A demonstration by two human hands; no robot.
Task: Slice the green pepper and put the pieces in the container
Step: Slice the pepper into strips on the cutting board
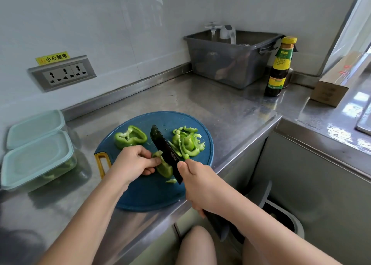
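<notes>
A round blue cutting board lies on the steel counter. My left hand holds a piece of green pepper down with curled fingers. My right hand grips the handle of a black knife, whose blade rests against that piece. A pile of pepper slices sits to the right of the blade. An uncut pepper half lies at the board's far left. Two lidded clear containers stand at the left; the nearer container shows green pieces inside, the farther container sits behind it.
A grey plastic bin with a glass stands at the back by the wall. A dark sauce bottle and a cardboard box stand to the right. A wall socket is at the left. A waste bin sits below the counter edge.
</notes>
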